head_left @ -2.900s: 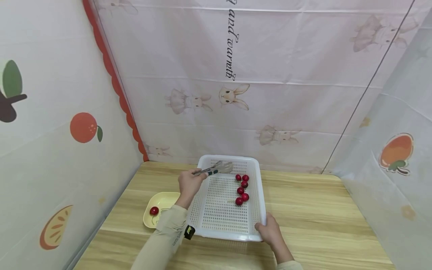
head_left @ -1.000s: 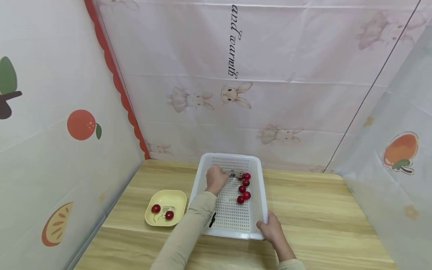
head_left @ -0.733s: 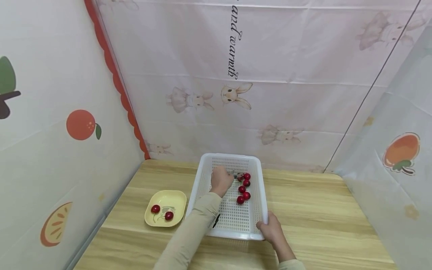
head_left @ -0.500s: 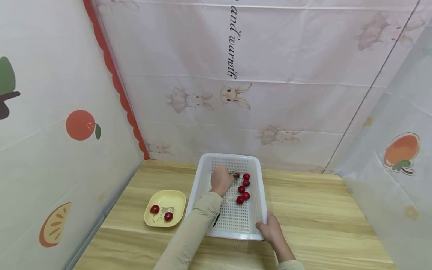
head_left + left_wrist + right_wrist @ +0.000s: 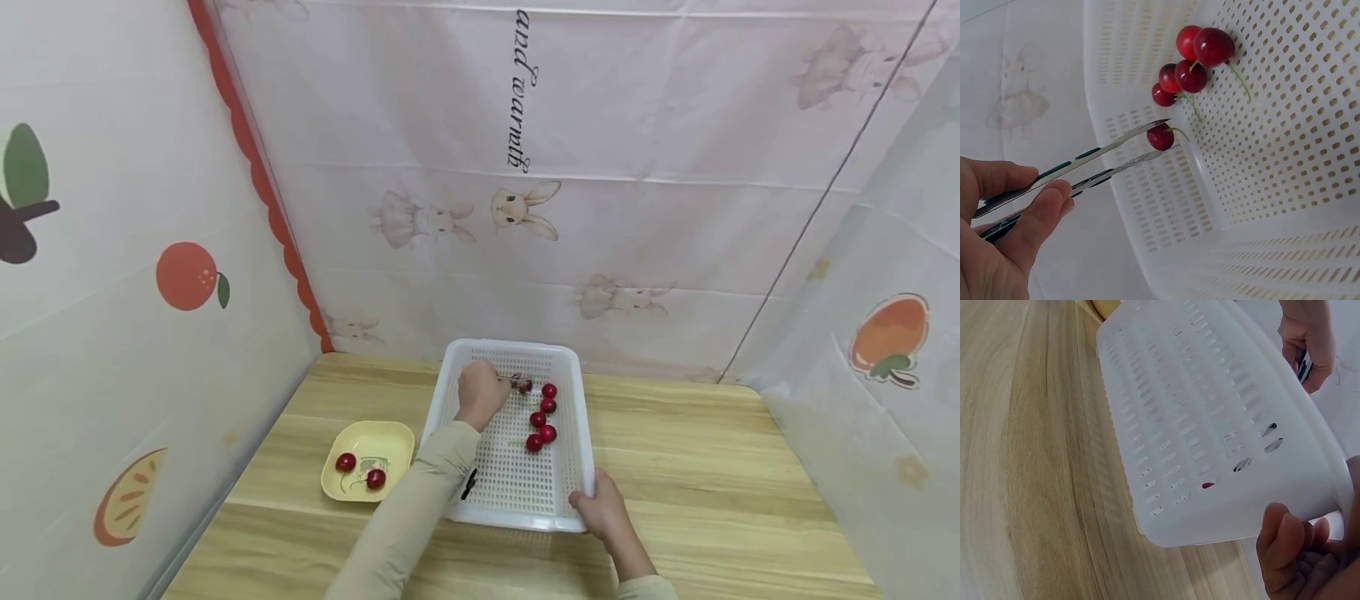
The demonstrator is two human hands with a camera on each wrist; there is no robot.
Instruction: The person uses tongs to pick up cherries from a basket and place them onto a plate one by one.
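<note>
My left hand (image 5: 482,395) is over the white perforated basket (image 5: 517,523), holding metal tongs (image 5: 1113,145) between thumb and fingers. In the left wrist view, a red cherry (image 5: 1160,137) with a green stem sits between the tong tips. Several more cherries (image 5: 537,420) lie in the basket, along its right side in the head view. My right hand (image 5: 602,505) grips the basket at its near right corner, fingers curled under the rim in the right wrist view. Left of the basket, a yellow dish (image 5: 365,435) bears two cherries (image 5: 376,479).
A wooden table (image 5: 697,492) carries the basket and the dish. Behind it hangs a pale rabbit-print sheet (image 5: 420,308). Fruit-print sheets stand at the left (image 5: 67,375) and right (image 5: 885,250).
A second cherry has appeared in the dish. The left hand went from the basket's left rim into the basket, and the tongs drew a cherry leftward from the group. The right hand stayed put.
</note>
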